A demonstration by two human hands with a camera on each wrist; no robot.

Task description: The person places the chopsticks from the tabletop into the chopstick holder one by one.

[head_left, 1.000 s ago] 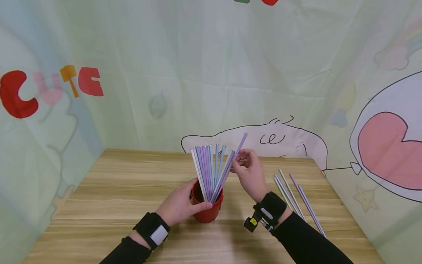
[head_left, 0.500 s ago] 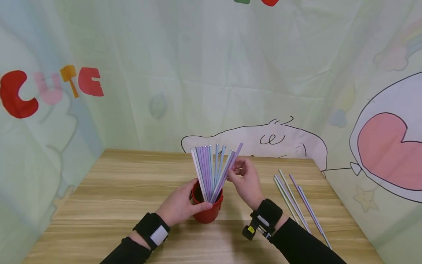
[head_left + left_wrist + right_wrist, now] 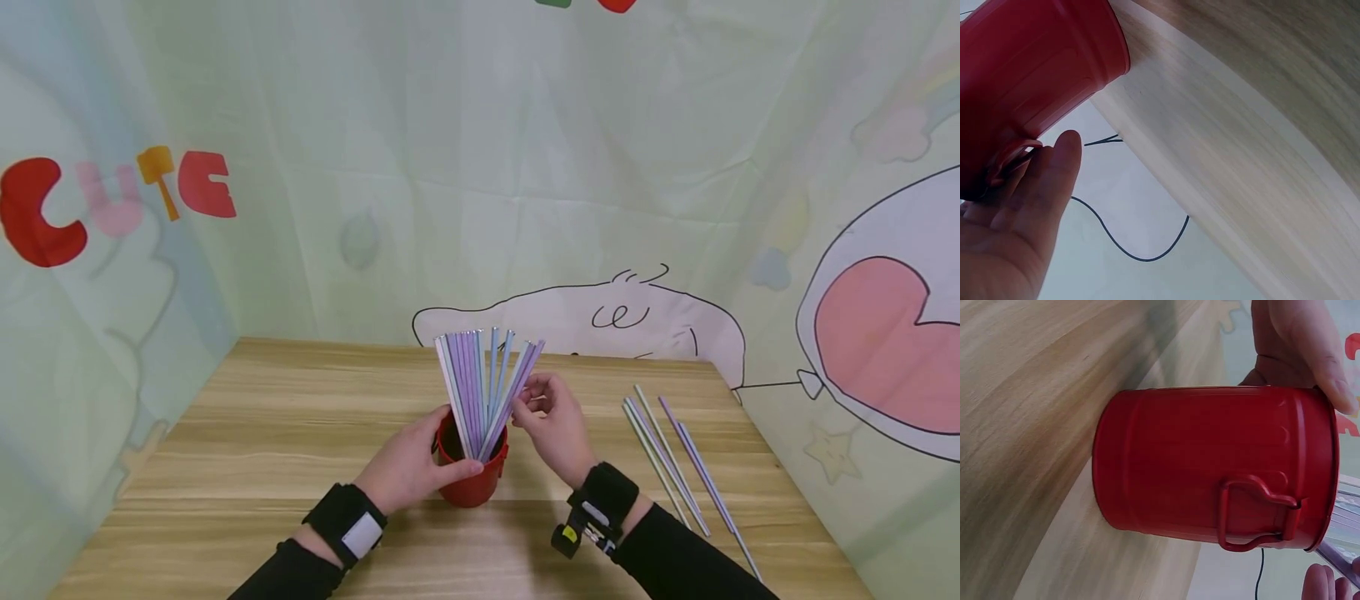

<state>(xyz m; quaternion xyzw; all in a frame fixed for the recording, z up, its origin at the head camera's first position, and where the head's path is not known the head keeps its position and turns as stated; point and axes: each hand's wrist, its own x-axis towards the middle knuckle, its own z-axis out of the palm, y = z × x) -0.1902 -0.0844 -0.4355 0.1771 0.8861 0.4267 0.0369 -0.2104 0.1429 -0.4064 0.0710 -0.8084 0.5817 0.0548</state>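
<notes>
Red bucket [image 3: 471, 493], one: upright on the wooden table [image 3: 285, 417]. Bunch of straws [image 3: 467, 387]: fanned out, standing in the bucket. Left hand [image 3: 411, 458]: I see it gripping the bucket, thumb at the rim. Right hand [image 3: 555, 423]: pinching a purple straw [image 3: 531, 364] at the bunch's right edge. Loose straws [image 3: 699, 467], several: on the table, right.

On the flat wood-grain tabletop [image 3: 285, 433] we see the round red metal bucket [image 3: 471, 493]. In it we find a bunch of thin purple, blue and whitish straws [image 3: 465, 383]. The left hand [image 3: 408, 458] is on the bucket's left side; the right hand [image 3: 555, 421] is just right of it, at the rightmost purple straw [image 3: 531, 367]. Farther right lie loose purple, blue and pale straws [image 3: 665, 460]; behind it hangs the pale-green printed cloth [image 3: 480, 183].
</notes>
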